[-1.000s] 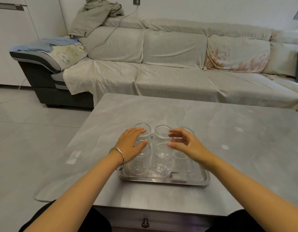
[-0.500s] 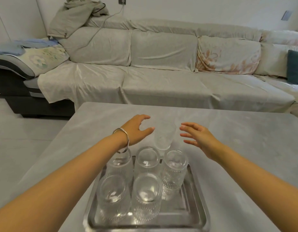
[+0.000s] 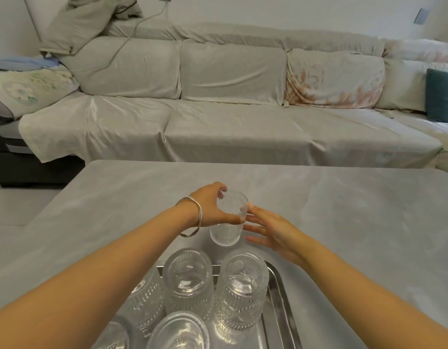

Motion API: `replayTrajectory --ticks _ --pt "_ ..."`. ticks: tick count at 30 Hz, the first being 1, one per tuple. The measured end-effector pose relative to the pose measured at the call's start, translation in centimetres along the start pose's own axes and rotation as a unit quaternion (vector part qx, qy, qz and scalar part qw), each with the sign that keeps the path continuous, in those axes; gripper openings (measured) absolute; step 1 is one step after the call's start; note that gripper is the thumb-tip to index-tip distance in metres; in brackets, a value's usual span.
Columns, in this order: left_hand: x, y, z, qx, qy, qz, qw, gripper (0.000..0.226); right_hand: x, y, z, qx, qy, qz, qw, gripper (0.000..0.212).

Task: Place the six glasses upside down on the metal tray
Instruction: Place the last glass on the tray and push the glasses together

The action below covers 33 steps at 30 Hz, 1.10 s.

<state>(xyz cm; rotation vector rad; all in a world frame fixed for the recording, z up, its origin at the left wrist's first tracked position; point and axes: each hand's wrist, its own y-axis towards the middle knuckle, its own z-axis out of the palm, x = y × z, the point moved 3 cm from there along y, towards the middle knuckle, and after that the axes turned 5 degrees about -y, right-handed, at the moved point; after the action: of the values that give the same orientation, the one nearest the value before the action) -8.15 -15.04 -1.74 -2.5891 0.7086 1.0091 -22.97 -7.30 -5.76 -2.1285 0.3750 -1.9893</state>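
Note:
A clear ribbed glass (image 3: 229,220) stands upright on the grey table (image 3: 343,222), just beyond the metal tray (image 3: 280,311). My left hand (image 3: 212,207) wraps around its left side and grips it. My right hand (image 3: 270,230) is at its right side, fingers spread and touching the glass. On the tray several ribbed glasses stand upside down, among them one at the back middle (image 3: 189,278) and one at the back right (image 3: 243,280). My left forearm hides part of the left glasses.
A long sofa under a pale cover (image 3: 230,117) runs behind the table's far edge. A teal cushion (image 3: 442,94) lies at its right end. A silver bangle (image 3: 192,217) sits on my left wrist.
Both hands reached forward past the tray to the lone glass. My left hand closed around it and my right hand came up against its other side. The view moved closer and lower.

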Motion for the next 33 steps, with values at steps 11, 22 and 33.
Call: replayTrajectory --ticks 11,22,33 --pt "-3.2 -4.6 -5.4 -0.082 -0.183 0.044 0.979 0.093 4.0 -3.6 1.0 -0.032 0.032 -0.081 0.996 0.047" --pt "-7.4 -15.3 -9.1 -0.046 -0.478 0.082 0.873 0.074 10.7 -13.3 4.6 0.041 0.115 -0.163 0.979 0.042" --pt "-5.6 -22.5 -6.2 -0.006 -0.434 0.062 0.899 0.083 10.4 -20.2 5.9 -0.064 -0.015 -0.206 0.976 0.072"
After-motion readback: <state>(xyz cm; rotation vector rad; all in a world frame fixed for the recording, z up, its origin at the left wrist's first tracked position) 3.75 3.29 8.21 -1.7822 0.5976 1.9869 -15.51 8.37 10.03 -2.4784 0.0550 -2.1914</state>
